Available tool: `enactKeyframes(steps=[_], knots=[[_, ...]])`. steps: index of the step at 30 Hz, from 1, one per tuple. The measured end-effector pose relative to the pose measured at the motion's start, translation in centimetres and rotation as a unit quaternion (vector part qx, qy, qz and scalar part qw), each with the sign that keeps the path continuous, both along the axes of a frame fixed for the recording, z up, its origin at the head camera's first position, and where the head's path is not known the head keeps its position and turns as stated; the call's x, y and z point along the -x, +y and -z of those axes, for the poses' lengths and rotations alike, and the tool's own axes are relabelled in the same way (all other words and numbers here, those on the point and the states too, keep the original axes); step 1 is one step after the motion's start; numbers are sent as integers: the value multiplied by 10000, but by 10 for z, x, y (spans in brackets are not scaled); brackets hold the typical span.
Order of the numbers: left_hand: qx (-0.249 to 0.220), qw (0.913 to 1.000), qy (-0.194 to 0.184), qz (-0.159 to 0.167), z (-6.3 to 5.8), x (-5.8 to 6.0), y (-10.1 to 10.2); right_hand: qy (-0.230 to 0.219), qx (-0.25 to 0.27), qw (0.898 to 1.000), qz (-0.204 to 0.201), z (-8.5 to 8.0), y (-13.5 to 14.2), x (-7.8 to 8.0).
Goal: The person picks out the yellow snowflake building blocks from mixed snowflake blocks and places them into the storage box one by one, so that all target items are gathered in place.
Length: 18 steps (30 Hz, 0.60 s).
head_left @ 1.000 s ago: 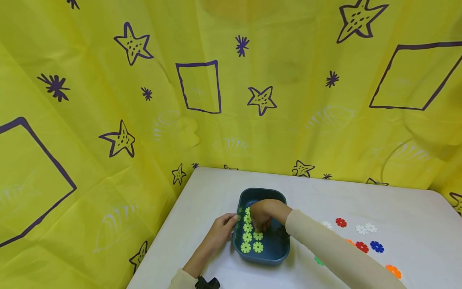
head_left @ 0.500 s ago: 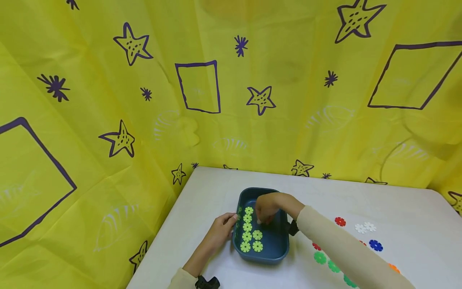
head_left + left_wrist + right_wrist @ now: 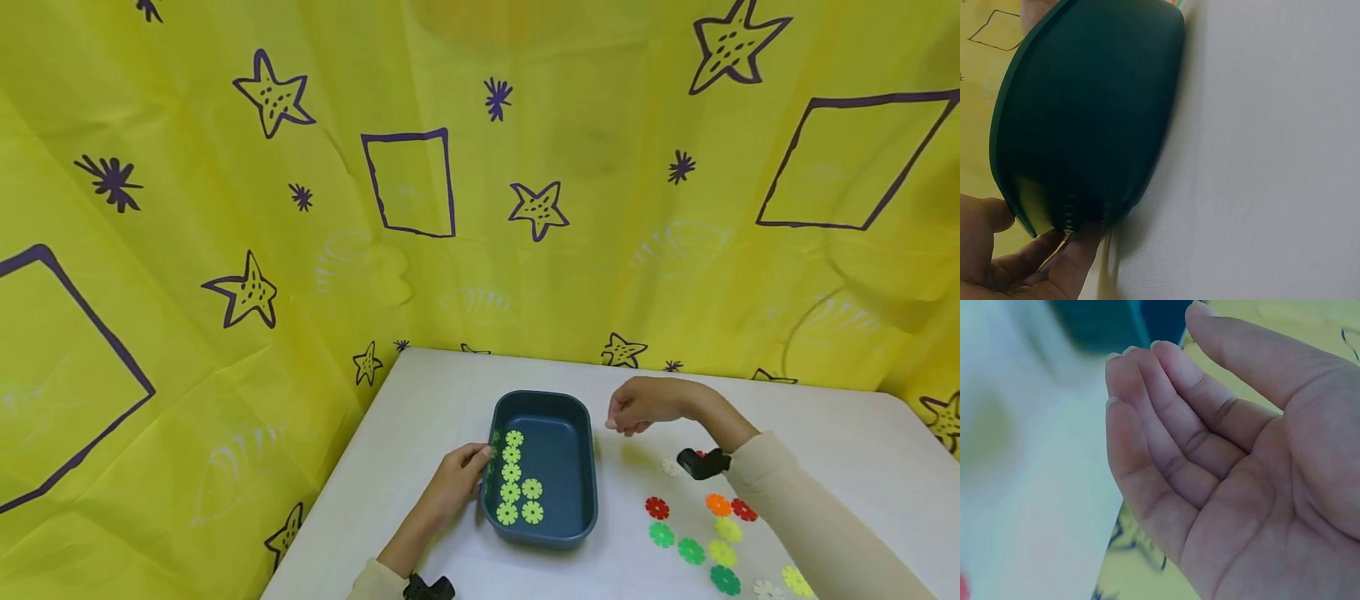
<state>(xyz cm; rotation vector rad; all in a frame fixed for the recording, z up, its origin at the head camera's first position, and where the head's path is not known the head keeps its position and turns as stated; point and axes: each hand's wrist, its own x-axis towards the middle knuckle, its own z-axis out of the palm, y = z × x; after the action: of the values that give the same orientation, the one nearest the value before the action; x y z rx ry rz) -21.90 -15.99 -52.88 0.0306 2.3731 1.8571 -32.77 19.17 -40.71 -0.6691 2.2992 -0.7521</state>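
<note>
A dark blue-green rectangular tray (image 3: 577, 467) stands on the white table. My left hand (image 3: 456, 479) grips its left wall; in the left wrist view the thumb is at the rim and the fingers (image 3: 1079, 256) press the outer side. Inside the tray lie several yellow-green flower-shaped discs (image 3: 511, 472), a column along the left wall and a shorter one of two beside it. My right hand (image 3: 652, 402) is in the air right of the tray. Its palm (image 3: 1260, 506) shows in the right wrist view, fingers loosely bent and holding nothing.
On the table (image 3: 450, 567) right of the tray lie several loose flower discs: red (image 3: 657, 508), green (image 3: 691, 551), orange (image 3: 717, 504), yellow (image 3: 722, 552) and white (image 3: 768, 590). The right forearm hangs over part of them. A yellow patterned curtain (image 3: 465, 283) rises behind the table.
My right hand has lifted out of the tray and moved right, over its right edge. The discs inside now show uncovered. The left hand has stayed on the tray's wall.
</note>
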Motion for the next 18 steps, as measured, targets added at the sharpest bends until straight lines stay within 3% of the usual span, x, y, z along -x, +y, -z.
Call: enactKeyframes(steps=[3,10,18], knots=[[36,10000,-3,-9,1,0,-1,-98,21,9996,263,3,25,-8],[-25,10000,13,-4,2,0,-3,-123,158,9991,361,17,74,-28],[58,10000,0,4,1,0,-4,-13,105,9983,566,34,104,-51]])
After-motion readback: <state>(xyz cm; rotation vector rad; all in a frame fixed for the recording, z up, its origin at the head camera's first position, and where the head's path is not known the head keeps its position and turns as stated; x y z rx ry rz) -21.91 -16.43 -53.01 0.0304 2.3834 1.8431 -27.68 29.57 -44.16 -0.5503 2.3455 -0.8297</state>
